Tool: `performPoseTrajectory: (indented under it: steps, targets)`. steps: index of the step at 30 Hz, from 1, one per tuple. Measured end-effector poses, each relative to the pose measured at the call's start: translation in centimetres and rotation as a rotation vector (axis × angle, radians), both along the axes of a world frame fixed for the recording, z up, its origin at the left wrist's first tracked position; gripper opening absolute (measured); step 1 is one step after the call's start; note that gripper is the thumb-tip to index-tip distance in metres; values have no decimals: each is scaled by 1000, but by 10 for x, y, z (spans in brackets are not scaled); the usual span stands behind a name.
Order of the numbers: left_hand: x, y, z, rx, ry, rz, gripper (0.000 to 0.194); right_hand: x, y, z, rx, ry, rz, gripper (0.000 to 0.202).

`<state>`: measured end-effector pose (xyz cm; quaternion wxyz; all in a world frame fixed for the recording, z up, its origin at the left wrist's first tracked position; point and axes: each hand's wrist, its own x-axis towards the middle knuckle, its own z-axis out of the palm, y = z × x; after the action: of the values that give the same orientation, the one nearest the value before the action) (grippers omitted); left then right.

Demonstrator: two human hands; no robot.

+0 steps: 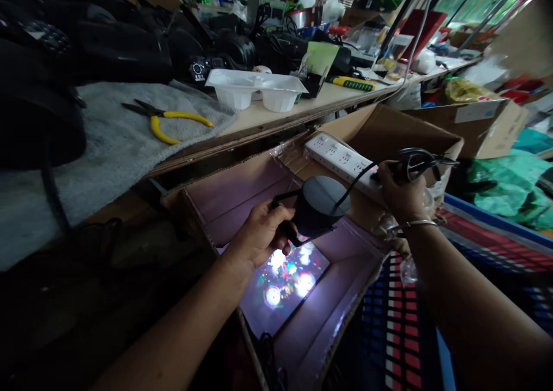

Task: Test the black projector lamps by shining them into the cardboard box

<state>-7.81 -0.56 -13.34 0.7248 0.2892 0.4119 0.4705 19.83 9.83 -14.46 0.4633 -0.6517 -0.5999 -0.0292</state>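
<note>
My left hand (268,230) is closed round the bracket of a black cylindrical lamp (322,207), holding it above an open cardboard box (207,195). Bright white and coloured light spots fall on a pale sheet (276,316) at the box's bottom. A black cable runs from the lamp to my right hand (401,192). That hand is closed on the black plug and looped cable (417,163) at the right end of a white power strip (341,158). Whether the plug sits in a socket is hidden by the fingers.
Yellow-handled pliers (166,120) lie on a grey cloth (108,126) on the workbench at left. A white plastic tray (259,88) stands near the bench edge. Blue and red baskets (401,322) are at right, below cartons (470,126) and green bags (505,183).
</note>
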Motion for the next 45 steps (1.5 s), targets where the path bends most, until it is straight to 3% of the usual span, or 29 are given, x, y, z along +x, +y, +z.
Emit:
performPoseTrajectory:
  steps: [17,31,36,45]
  targets:
    - [0,1,-1,-30,18,-26,14,0,2,-2,17,68,17,25]
    - [2,1,0,-24,25,-17,16,0,-2,1,-41,-1,-5,30]
    - [3,-1,1,-10,17,-67,13,-6,-7,9,-69,-33,-29,26]
    - [2,1,1,5,-5,-109,9,-6,-6,6,-90,8,-44,29]
